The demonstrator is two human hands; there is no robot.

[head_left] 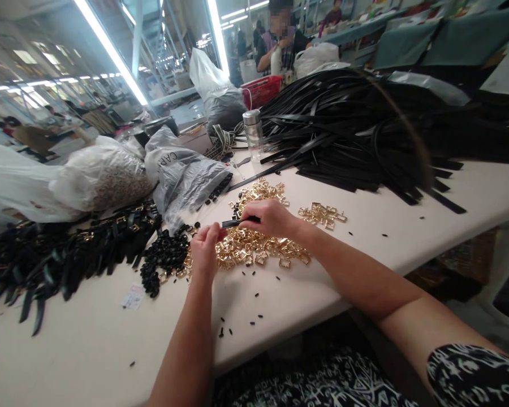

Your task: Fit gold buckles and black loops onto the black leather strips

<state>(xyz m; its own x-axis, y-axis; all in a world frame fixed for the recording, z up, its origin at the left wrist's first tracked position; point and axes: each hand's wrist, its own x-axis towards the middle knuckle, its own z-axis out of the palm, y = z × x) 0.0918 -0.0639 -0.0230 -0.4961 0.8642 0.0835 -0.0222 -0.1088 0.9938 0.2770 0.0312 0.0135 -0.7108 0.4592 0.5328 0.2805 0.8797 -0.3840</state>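
Observation:
A short black strap [232, 224] stretches between my two hands, just above a heap of gold buckles [246, 246]. My left hand [205, 246] pinches its left end between thumb and fingertips. Around the other end, the fingers of my right hand [271, 218] are closed. Whether a buckle or loop is also in my fingers, I cannot make out. Beside my left hand lies a pile of small black loops [165, 254]. To the right of my right hand is a smaller group of gold buckles [322, 215].
Long black straps [343, 130] cover the back right of the table [322, 282]. A glass jar [253, 135], a grey plastic bag [182, 175] and a white bag [106, 175] stand behind. Buckled straps [76, 254] lie left. A person [280, 45] sits beyond a red basket [263, 90].

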